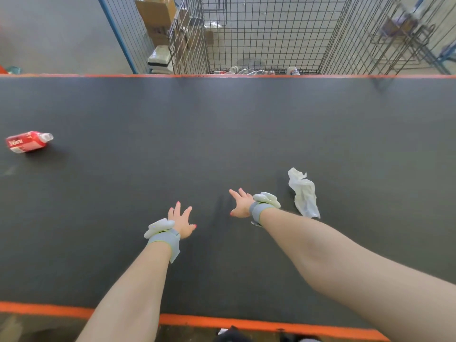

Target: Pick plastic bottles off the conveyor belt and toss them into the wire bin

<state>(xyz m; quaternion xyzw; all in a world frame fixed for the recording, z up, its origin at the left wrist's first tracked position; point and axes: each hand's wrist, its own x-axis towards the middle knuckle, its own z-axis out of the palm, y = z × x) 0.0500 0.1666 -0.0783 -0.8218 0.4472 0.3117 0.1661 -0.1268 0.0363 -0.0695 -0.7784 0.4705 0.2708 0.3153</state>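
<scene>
Both hands were out over the conveyor belt (222, 124), holding nothing.
Left hand (181, 222) and right hand (240, 203) were spread, fingers fanned. A red-labelled bottle (27, 141) lay on its side at the belt's far left, well apart from them. Crumpled white plastic (304, 195) lay beside the right wrist; the wire bin (266, 40) stood beyond the belt.

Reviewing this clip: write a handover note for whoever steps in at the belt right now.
Left hand: open, fingers spread, empty, above the dark conveyor belt.
Right hand: open, empty as well.
Red-labelled plastic bottle lies on its side far left on the belt, apart from both hands.
Done: several clear bottles lie in the wire bin beyond the belt.
Left: bin the red-labelled bottle; leave the crumpled white plastic bag beside the right hand.
</scene>
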